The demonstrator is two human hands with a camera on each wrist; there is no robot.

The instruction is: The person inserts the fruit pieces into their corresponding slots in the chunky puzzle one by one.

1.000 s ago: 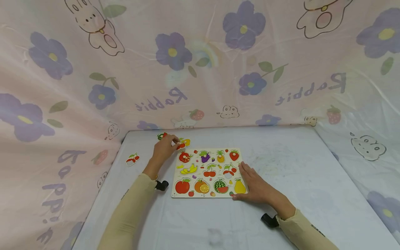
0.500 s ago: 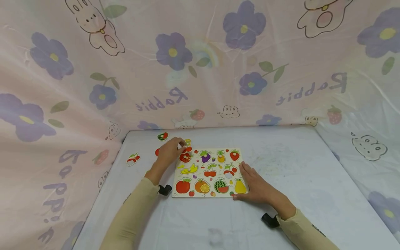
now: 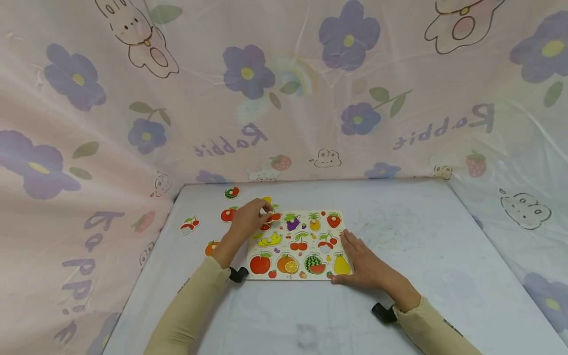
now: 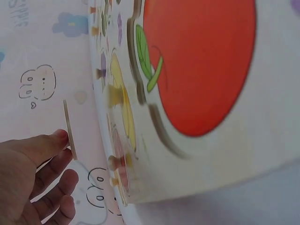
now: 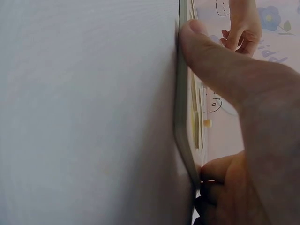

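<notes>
My left hand [image 3: 248,220] pinches a cherry puzzle piece [image 3: 276,216] above the board's far left corner. In the left wrist view that cherry piece [image 4: 69,129] shows only as a thin wooden edge at thumb and fingertip. Beneath lies the white fruit puzzle board [image 3: 284,274]; the left hand partly hides its pomegranate piece [image 3: 265,227]. Knobbed banana [image 3: 269,240], grape [image 3: 292,223], pineapple [image 3: 314,222] and strawberry [image 3: 334,220] pieces sit in it. My right hand [image 3: 366,264] rests on the board's near right corner, thumb at the front edge, fingers along the right edge.
Loose watermelon [image 3: 231,193], apple [image 3: 228,214], orange [image 3: 211,248] and red-and-white fruit [image 3: 189,225] pieces lie left of the board. A yellow piece [image 3: 266,199] is partly hidden behind the left hand. A patterned curtain [image 3: 284,113] encloses the white table [image 3: 399,212].
My left hand has moved right and slightly toward me with the cherry piece, from beside the yellow piece to over the board's far left corner. The right hand stays on the board.
</notes>
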